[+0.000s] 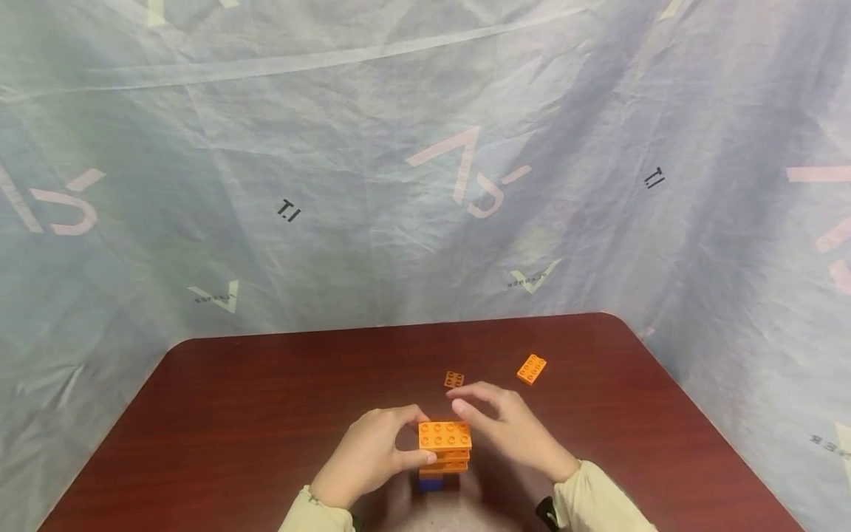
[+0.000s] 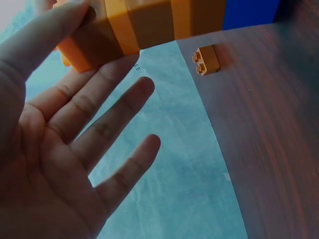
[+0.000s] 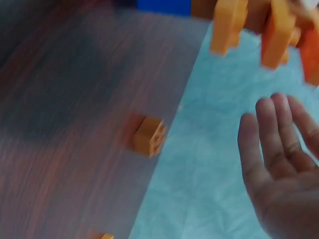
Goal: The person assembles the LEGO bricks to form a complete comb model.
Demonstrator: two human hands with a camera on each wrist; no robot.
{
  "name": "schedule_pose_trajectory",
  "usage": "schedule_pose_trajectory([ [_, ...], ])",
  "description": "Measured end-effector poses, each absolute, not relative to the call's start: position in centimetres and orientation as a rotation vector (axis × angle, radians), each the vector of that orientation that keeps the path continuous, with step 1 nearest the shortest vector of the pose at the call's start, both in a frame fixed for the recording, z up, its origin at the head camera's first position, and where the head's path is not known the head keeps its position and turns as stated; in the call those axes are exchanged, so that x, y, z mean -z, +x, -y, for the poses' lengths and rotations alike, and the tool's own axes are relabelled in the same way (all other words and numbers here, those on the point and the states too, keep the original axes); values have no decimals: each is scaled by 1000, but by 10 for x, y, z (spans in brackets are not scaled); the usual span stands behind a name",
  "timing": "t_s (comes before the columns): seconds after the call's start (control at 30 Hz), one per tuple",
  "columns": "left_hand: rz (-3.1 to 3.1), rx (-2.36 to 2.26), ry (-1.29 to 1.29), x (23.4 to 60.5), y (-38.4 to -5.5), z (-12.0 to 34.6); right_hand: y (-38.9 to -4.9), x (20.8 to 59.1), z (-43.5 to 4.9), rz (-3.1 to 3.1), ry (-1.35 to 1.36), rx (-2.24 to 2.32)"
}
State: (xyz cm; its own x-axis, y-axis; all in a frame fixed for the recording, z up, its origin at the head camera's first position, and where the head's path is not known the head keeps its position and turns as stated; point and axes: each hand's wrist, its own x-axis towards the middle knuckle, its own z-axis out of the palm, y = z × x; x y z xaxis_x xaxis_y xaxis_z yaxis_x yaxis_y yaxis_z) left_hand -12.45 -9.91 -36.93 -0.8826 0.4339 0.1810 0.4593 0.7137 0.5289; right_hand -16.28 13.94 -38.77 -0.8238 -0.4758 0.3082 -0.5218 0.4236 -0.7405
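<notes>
A tower of orange building bricks (image 1: 445,437) stands at the near middle of the table, with a blue brick (image 1: 430,485) at its bottom. My left hand (image 1: 368,457) pinches the tower near its top, thumb on the near side and a fingertip behind; the other fingers spread loosely in the left wrist view. Just right of the top brick is my right hand (image 1: 512,428), fingers loosely bent and holding nothing. In the right wrist view, uneven brick ends (image 3: 276,35) jut out above that hand's fingers (image 3: 271,132).
Beyond the hands, a small four-stud orange brick (image 1: 454,380) lies on the dark red table (image 1: 299,384). A longer orange brick (image 1: 532,369) lies farther right. A pale printed cloth (image 1: 372,244) hangs behind the table and along both sides.
</notes>
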Motion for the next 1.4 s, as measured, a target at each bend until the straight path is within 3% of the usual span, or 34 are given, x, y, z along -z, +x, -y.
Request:
schedule_pose_trajectory([
  [0.23,2850,940,-724,372,-122,98,-182,402,-141,2664,582,-1210],
  [0.43,2837,954,-718,373,-123,99,-196,413,-139,2702,450,-1064],
  [1.4,2838,919,-729,374,-122,99,-249,431,-121,3058,314,-792],
])
